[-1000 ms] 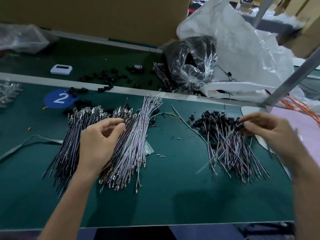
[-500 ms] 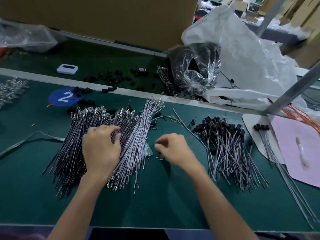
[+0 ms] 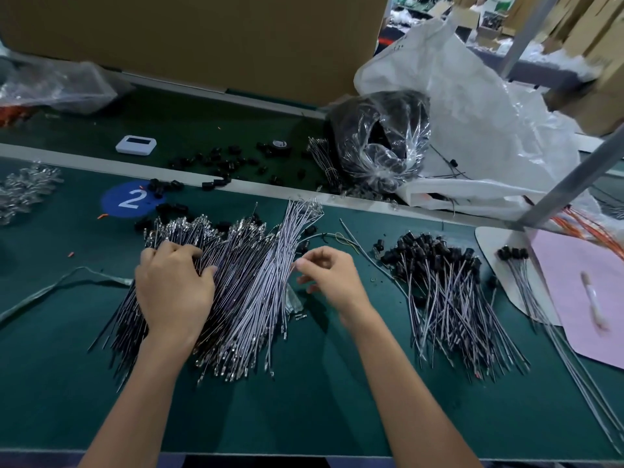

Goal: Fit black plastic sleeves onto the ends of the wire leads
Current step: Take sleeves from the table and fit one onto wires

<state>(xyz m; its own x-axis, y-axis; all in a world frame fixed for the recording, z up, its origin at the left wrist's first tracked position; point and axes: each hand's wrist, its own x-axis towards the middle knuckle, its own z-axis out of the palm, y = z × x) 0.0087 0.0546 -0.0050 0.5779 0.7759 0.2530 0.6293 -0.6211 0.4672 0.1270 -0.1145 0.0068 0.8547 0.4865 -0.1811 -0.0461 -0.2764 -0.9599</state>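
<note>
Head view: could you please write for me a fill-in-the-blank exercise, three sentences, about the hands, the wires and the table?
1. The left hand grips the bare wires on the ___ mat.
2. The wires with black sleeves lie to the ___ of the right hand.
3. The blue sticker shows the number ___.

Missing words: green; right; 2.

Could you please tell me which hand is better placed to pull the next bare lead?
Probably the right hand: its fingertips are at the right edge of the pile of bare leads, while the left hand lies on top of it.
</note>
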